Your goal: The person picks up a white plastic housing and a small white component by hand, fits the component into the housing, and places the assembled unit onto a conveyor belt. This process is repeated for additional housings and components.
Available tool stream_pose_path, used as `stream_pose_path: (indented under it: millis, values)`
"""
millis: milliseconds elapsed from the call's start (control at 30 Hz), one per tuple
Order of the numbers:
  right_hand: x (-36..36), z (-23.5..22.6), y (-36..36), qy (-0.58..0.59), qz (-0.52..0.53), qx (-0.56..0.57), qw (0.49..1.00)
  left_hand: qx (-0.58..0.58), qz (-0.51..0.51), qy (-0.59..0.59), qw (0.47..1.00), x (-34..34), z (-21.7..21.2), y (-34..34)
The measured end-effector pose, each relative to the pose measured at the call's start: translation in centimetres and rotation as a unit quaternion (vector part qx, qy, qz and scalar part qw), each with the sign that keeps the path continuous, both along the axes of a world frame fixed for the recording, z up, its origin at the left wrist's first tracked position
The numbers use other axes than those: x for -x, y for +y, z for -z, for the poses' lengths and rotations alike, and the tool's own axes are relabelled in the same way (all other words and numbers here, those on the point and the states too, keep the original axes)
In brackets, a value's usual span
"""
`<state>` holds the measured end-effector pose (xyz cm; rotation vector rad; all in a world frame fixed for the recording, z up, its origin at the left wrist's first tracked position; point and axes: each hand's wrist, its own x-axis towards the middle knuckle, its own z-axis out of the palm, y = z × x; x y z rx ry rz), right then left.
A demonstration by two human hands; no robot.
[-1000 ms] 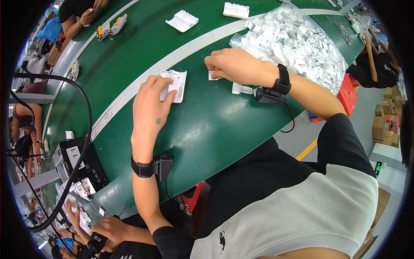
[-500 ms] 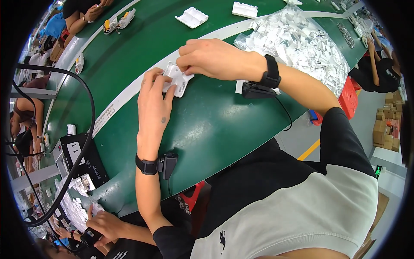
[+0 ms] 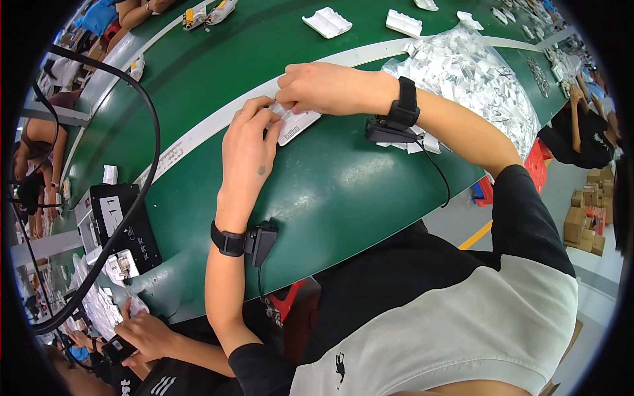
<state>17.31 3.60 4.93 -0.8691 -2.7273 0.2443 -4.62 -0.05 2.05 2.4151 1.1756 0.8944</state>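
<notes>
- Left hand [image 3: 246,153]: palm down on the green-topped table [image 3: 330,191], fingertips pinching the near end of a small white moulded plastic tray [image 3: 295,123]. Closed on the tray.
- Right hand [image 3: 321,88]: reaches across from the right, fingers curled down over the far end of the same tray. Closed on it; both hands meet over the one piece, nearly touching.
- White plastic tray: one in hand, lying flat on the table just beside the white stripe [image 3: 198,135] that runs along the table. What, if anything, sits under the fingers cannot be told.
- Wrist-worn black bands with small black units: two, one on the left wrist [image 3: 243,241], one on the right [image 3: 396,117]; a thin black cable trails from the right one.
- Heap of small clear-bagged white parts [image 3: 475,72]: one heap, pieces too many to count, just right of the right forearm.
- Spare white trays farther up the table [image 3: 328,22]: at least three in view, well apart from the hands.
- Black box device with a pale label [image 3: 122,228]: one, at the table's left end, with a thick black cable looping over it.
- Another person's hand [image 3: 148,336]: lower left, holding a small dark item.
- Risk, judged: the tray is light and gripped at its ends only; uneven pressure could flex it or tip it. The right forearm lies near the heap and could drag bags off the edge; the trailing cable could snag loose pieces.
</notes>
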Motion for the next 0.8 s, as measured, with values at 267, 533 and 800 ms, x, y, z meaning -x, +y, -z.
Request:
stream_pose_path:
  millis: [267, 533, 800]
  values:
    - [0.7, -0.3, 0.9, -0.061, -0.004, 0.130, 0.990, -0.009, -0.029, -0.003, 1.000, -0.2, 0.8, 0.0]
    - [0.8, 0.3, -0.8, 0.003, 0.024, 0.024, 0.999, 0.047, -0.043, -0.001, 0.998, -0.5, 0.9, 0.3]
    - [2.1, -1.2, -0.3, -0.079, 0.047, 0.044, 0.995, 0.075, -0.062, 0.004, 0.995, -0.5, 0.2, 0.0]
